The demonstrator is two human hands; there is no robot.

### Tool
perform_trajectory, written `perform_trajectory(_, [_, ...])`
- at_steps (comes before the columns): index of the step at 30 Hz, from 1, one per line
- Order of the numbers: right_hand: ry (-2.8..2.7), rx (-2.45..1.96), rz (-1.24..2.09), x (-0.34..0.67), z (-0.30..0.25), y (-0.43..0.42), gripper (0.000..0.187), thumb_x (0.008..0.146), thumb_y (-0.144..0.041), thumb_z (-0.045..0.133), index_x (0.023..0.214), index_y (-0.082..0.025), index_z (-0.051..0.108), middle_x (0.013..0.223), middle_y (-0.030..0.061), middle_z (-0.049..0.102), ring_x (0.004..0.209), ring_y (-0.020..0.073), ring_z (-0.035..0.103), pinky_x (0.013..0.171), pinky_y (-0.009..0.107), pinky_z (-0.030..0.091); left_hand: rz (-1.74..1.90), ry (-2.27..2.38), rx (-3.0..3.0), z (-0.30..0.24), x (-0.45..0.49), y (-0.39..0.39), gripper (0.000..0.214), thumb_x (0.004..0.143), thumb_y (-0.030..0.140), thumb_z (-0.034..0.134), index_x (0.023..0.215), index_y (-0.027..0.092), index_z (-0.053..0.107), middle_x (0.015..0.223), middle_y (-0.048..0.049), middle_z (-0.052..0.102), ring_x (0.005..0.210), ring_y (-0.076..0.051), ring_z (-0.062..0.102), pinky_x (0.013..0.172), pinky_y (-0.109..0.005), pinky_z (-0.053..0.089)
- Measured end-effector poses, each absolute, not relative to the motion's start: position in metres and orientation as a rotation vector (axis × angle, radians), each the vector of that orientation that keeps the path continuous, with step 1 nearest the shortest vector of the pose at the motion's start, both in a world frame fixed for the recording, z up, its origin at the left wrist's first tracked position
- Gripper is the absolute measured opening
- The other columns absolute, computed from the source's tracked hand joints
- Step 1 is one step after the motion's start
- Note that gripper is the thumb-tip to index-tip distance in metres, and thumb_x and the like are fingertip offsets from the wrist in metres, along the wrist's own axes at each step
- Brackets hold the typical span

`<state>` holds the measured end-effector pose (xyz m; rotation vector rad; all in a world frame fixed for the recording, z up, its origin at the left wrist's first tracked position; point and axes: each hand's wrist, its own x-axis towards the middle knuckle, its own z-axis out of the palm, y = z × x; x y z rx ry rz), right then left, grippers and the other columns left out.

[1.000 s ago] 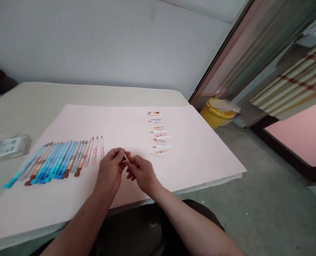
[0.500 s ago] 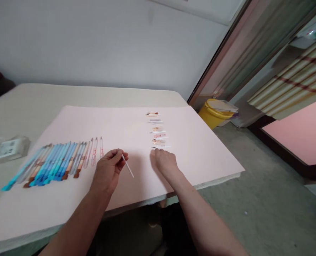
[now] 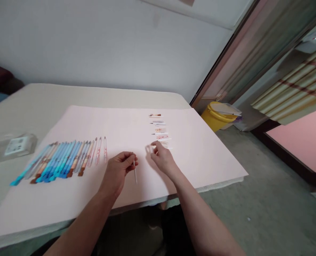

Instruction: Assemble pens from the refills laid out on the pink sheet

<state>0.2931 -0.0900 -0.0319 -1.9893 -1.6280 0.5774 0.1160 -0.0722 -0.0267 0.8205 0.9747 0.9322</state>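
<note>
My left hand (image 3: 122,165) is closed in a pinch on a thin white pen refill (image 3: 135,176), which slants down toward the paper. To its right my right hand (image 3: 163,156) hovers by the near end of a column of pen parts (image 3: 161,137), thumb and forefinger apart with nothing visible between them. That column holds printed barrel pieces and white refills with dark tips, and my fingers hide part of its nearest items. On the left lies a row of pens (image 3: 64,160) in blue, brown and clear pink, side by side.
Pale pink paper (image 3: 126,124) covers much of the table (image 3: 99,93). A clear plastic package with a white label (image 3: 16,145) lies at the left. Beyond the table's right edge stands a yellow bin (image 3: 213,117) on the floor.
My left hand has moved right with the refill, which now hangs steeper. My right hand has shifted slightly up toward the column, and its thumb and forefinger have spread. The view has shifted a little.
</note>
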Motion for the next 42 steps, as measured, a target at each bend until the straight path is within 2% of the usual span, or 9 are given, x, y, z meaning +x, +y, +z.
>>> perform_trajectory(3, [-1.175,-1.394,0.950,0.285,-0.022,-0.091,0.038,0.079,-0.021,0.050,0.116,-0.022,0.043,0.069,-0.0052,0.052,0.056,0.0113,0.057,0.054,0.024,0.044,0.856,0.974,0.872,-0.028,0.121,-0.077,0.019,0.065,0.031,0.072,0.075,0.015,0.067,0.074,-0.0039,0.063,0.067,-0.011,0.057,0.061,-0.023,0.044])
perform_trajectory(7, [-0.901,-1.133,1.130,0.276,-0.019,-0.093,0.032,0.074,-0.022,0.059,0.104,-0.020,0.049,0.063,-0.0058,0.052,0.056,0.0106,0.056,0.053,0.022,0.043,0.785,0.965,0.920,-0.030,0.128,-0.084,0.019,0.068,0.033,0.069,0.075,0.015,0.067,0.074,-0.0044,0.063,0.067,-0.012,0.056,0.061,-0.023,0.043])
perform_trajectory(14, [-0.887,-1.113,1.184,0.270,-0.018,-0.095,0.023,0.071,-0.020,0.060,0.092,-0.020,0.049,0.061,-0.0067,0.052,0.054,0.0105,0.056,0.053,0.023,0.042,0.739,0.949,0.945,-0.033,0.131,-0.087,0.021,0.069,0.034,0.068,0.078,0.015,0.068,0.075,-0.0049,0.062,0.070,-0.012,0.056,0.063,-0.023,0.042])
perform_trajectory(33, [-1.021,-1.179,1.217,0.273,-0.018,-0.096,0.017,0.069,-0.018,0.057,0.085,-0.019,0.050,0.057,-0.0076,0.047,0.049,0.0087,0.049,0.049,0.022,0.038,0.727,0.946,0.946,-0.031,0.129,-0.088,0.020,0.069,0.034,0.069,0.075,0.014,0.068,0.076,-0.0059,0.063,0.068,-0.013,0.056,0.064,-0.025,0.044])
perform_trajectory(42, [-1.061,-1.261,1.213,0.272,-0.014,-0.095,0.033,0.066,-0.016,0.056,0.098,-0.021,0.051,0.057,-0.0097,0.045,0.045,0.0073,0.044,0.045,0.020,0.034,0.739,0.826,0.778,-0.035,0.128,-0.084,0.017,0.066,0.024,0.070,0.080,0.013,0.066,0.081,-0.0074,0.064,0.072,-0.015,0.059,0.073,-0.030,0.047])
